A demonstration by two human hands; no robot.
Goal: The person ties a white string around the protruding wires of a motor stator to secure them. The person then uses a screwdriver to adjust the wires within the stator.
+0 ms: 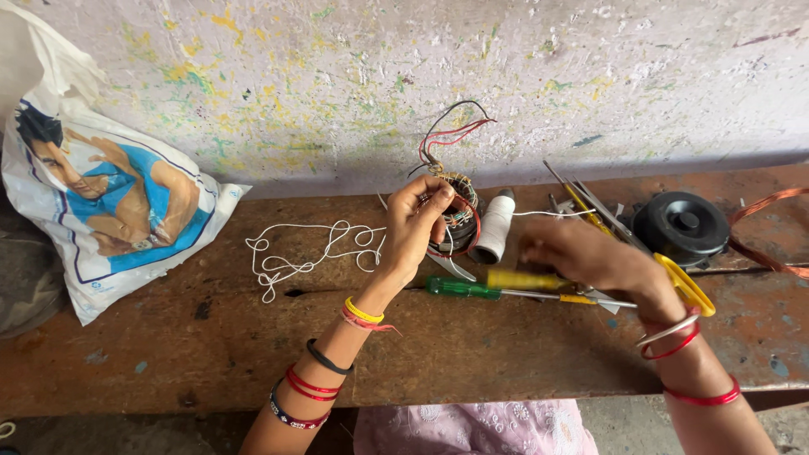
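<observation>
Wrists: both carry bangles, red, yellow and dark, at the near edge of the table (211, 354).
Left hand: the left hand (410, 232) holds a wound coil ring (456, 215) upright above the table, fingers wrapped round its near rim, thumb toward the centre.
Right hand: the right hand (581, 257) is blurred; its fingers seem pressed together on a white thread (548, 213), though I cannot tell the pinch for sure.
Step in hand: by the look of it, lacing or tying the coil windings with thread.
Next move calls for: a taut thread and a steady ring, I judge, with the lead wires (451, 131) kept out of the loop.
Just beyond the hands: a white thread spool (495, 226) beside the ring; a green-handled screwdriver (459, 289) and a yellow-handled tool (518, 279) under the right hand.
In the way: loose white string (303, 253) tangled left of the ring.
Farther: a black round part (681, 226), copper wire (771, 202), a printed plastic bag (109, 194), a paint-speckled wall (421, 76).
</observation>
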